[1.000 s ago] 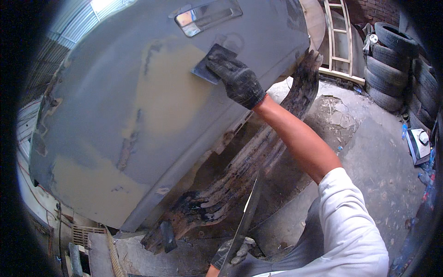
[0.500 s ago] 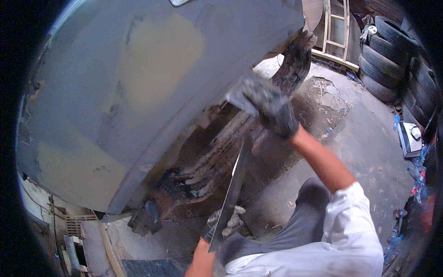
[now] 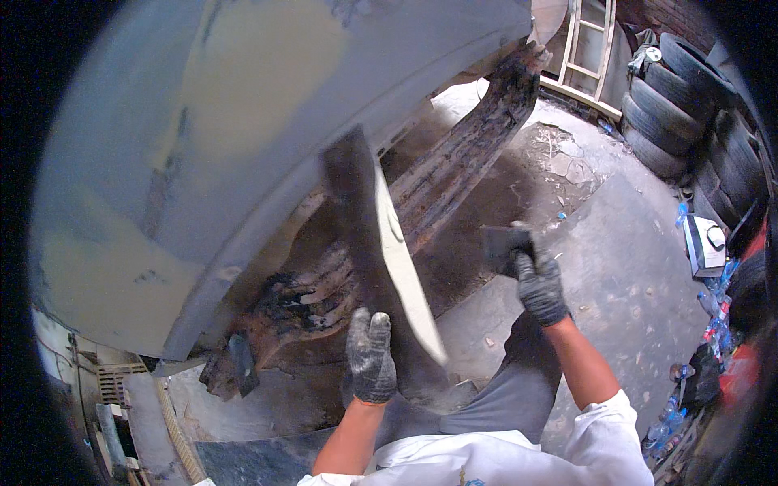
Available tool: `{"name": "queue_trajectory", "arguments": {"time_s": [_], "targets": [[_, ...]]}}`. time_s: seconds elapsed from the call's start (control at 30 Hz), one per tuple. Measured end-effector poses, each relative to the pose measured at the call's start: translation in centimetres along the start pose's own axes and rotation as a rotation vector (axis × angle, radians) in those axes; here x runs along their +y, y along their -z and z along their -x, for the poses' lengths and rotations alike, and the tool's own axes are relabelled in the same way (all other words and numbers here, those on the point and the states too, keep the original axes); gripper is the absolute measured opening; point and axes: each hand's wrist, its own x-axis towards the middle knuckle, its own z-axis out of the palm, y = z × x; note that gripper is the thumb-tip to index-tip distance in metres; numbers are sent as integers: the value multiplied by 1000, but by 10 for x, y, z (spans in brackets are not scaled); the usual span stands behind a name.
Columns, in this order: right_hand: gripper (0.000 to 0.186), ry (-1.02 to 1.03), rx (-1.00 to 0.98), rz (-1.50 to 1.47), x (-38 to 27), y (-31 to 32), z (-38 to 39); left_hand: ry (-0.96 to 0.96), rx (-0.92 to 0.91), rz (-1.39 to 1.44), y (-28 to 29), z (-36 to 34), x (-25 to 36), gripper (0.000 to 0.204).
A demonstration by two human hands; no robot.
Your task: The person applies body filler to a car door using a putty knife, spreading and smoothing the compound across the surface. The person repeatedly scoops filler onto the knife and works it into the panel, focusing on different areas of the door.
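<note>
In my gloved left hand (image 3: 371,360) is a long dark board (image 3: 350,194), held by its lower part and tilted up toward the panel. A thick cream-coloured strip of putty (image 3: 409,283) lies along the board. My gloved right hand (image 3: 543,292) grips a dark, flat putty scraper (image 3: 502,247), slightly blurred, to the right of the board and apart from it. Ahead and to the left is a large grey car body panel (image 3: 267,182) with yellowish filler patches (image 3: 259,73). The board's upper end overlaps the panel's lower edge in view; whether they touch, I cannot tell.
Under the panel runs a rusty, blackened metal beam (image 3: 454,182). Stacked tyres (image 3: 660,121) and a pale wooden frame (image 3: 587,61) stand at the far right. A white box (image 3: 703,247) and plastic bottles (image 3: 717,304) line the right side. Rope (image 3: 180,433) lies at lower left.
My right hand has come down and back from the panel's edge with the scraper. The board has turned, so its putty strip now faces me. My left hand has risen slightly.
</note>
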Motion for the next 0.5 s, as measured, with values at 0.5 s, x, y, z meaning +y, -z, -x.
{"name": "queue_trajectory", "arguments": {"time_s": [0.5], "targets": [[49,-336,-153,-191,-19,89,-39,-408,146,-656,-52,-15,-13,26]]}}
